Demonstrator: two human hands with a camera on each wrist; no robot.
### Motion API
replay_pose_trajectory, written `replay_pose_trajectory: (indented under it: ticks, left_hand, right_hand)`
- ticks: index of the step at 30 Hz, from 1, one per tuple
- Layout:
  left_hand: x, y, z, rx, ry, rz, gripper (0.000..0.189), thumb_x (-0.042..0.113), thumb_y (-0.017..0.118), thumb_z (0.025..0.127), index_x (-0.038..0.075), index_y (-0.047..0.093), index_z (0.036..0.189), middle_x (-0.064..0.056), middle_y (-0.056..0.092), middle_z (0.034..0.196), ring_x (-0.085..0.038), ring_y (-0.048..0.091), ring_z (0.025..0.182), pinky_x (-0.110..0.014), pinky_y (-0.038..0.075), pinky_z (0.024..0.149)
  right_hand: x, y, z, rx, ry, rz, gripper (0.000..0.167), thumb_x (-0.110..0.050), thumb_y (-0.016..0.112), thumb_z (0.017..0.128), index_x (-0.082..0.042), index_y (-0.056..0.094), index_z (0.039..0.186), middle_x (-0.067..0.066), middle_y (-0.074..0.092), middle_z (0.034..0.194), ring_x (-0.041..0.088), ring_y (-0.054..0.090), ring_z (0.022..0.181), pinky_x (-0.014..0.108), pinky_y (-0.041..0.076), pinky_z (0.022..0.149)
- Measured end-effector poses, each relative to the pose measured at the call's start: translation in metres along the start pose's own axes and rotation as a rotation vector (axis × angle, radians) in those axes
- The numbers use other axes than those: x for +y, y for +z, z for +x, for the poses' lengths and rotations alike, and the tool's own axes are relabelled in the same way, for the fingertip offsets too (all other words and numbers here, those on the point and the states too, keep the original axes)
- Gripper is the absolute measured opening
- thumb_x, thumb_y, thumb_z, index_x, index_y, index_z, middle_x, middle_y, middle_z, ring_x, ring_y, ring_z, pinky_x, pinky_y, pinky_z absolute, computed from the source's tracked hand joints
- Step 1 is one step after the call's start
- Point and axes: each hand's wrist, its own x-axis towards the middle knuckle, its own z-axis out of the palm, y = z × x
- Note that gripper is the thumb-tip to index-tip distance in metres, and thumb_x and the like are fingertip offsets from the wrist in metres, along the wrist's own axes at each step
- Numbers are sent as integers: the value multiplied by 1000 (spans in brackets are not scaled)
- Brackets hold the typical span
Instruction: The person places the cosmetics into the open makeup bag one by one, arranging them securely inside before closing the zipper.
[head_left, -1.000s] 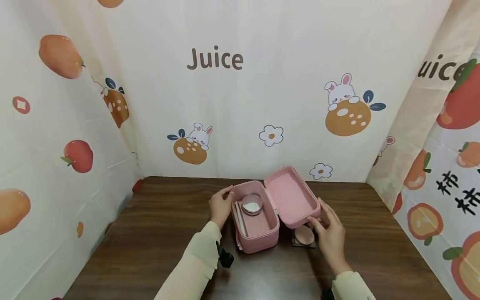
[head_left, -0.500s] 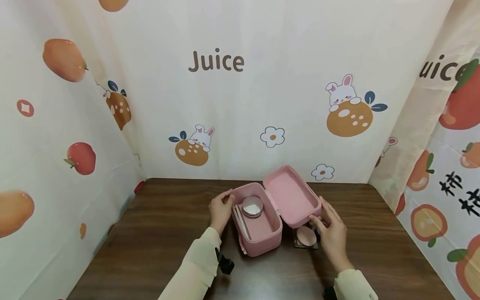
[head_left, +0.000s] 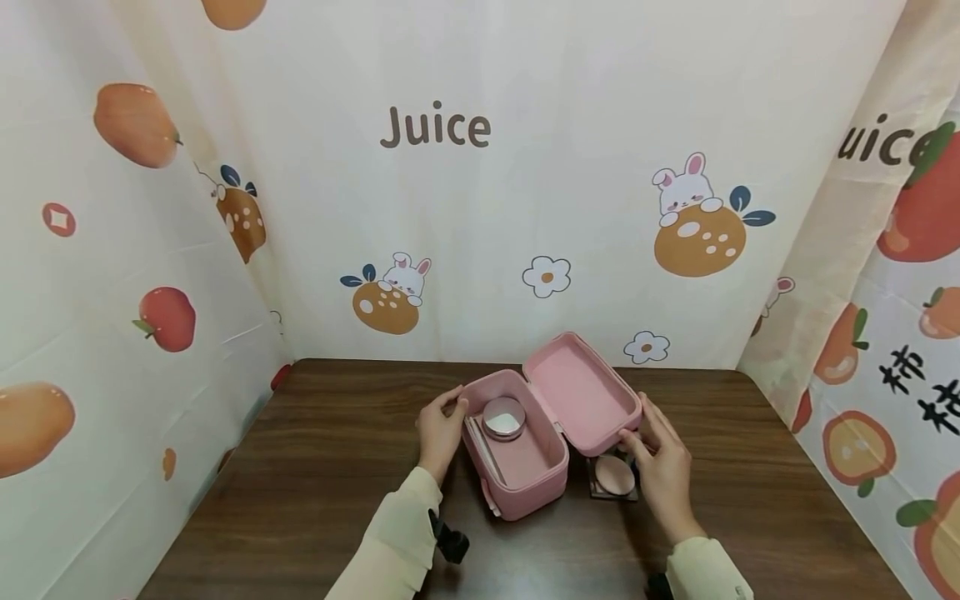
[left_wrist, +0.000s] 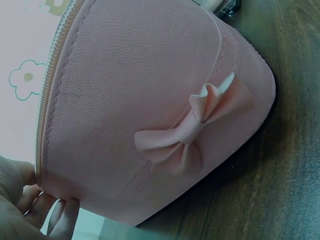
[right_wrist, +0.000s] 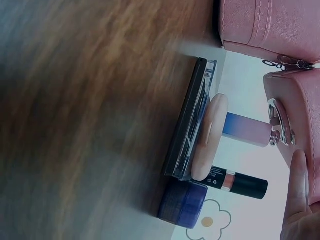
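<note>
A pink zippered cosmetic case (head_left: 528, 496) stands on the table, its lid (head_left: 585, 392) swung out to the right. Inside lie a round mirrored compact (head_left: 503, 419) and some slim white sticks (head_left: 486, 450) along the left wall. My left hand (head_left: 440, 429) grips the case's far left corner, thumb at the rim. The left wrist view shows a bow (left_wrist: 187, 127) on the case's side. With thumb and fingers, my right hand (head_left: 663, 467) holds the lid's near right corner. Below that corner, a round beige puff (head_left: 615, 475) leans against a clear-and-black palette (right_wrist: 187, 125).
Beyond the palette, the right wrist view shows a blue-and-pink tube (right_wrist: 247, 130), a black tube (right_wrist: 240, 184) and a dark blue jar (right_wrist: 182, 202). Printed curtains (head_left: 480, 208) enclose the back and sides of the wooden table (head_left: 337, 450).
The case's near end has shifted slightly toward me and to the right. Both hands keep their hold, and the lid stays open. The head view has tilted a little.
</note>
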Motion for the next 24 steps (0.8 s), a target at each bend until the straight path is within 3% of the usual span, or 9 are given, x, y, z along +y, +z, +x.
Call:
replay_pose_trajectory:
  ticks: [3, 5, 11, 17, 21, 24]
  left_hand:
    - [0, -1, -3, 6, -5, -18, 27, 11, 69, 90, 8, 73, 117, -12, 73, 112, -24, 72, 97, -41, 52, 93]
    - [1, -1, -4, 12, -11, -29, 27, 11, 69, 90, 7, 73, 117, -12, 72, 113, -23, 72, 98, -39, 57, 83]
    - [-2, -1, -7, 37, -27, -79, 27, 8, 70, 89, 5, 73, 116, -13, 71, 115, -24, 71, 99, -34, 57, 82]
    - [-5, -4, -11, 39, -31, -118, 28, 6, 68, 90, 3, 71, 118, -15, 70, 117, -27, 70, 102, -35, 56, 85]
    - [-3, -5, -16, 46, -38, -123, 28, 6, 68, 91, 3, 71, 118, -14, 71, 117, -27, 70, 101, -34, 57, 83]
    - [-3, -6, -20, 54, -42, -131, 28, 6, 69, 90, 3, 71, 117, -14, 71, 117, -27, 71, 100, -32, 57, 80]
  right_hand:
    - [1, 1, 0, 2, 7, 11, 66, 5, 71, 83, -18, 53, 142, 9, 54, 144, -7, 65, 80, 13, 53, 65]
    - [0, 2, 0, 3, 19, 29, 65, 6, 70, 84, -18, 53, 142, 9, 54, 144, -6, 65, 79, 15, 55, 65]
    - [2, 5, 2, -16, 53, 48, 64, 5, 68, 86, -19, 51, 143, 9, 51, 146, -7, 64, 74, 18, 56, 65]
    - [3, 4, 9, -84, 56, -17, 65, 0, 68, 89, -22, 46, 147, 5, 46, 150, 8, 69, 69, 15, 54, 63]
    - [3, 3, 14, -146, 67, -18, 65, -2, 65, 92, -22, 42, 149, 9, 41, 153, 21, 72, 72, 20, 56, 65]
    - [4, 2, 18, -184, 75, -7, 64, -3, 62, 94, -20, 39, 151, 12, 38, 155, 21, 73, 73, 25, 58, 66]
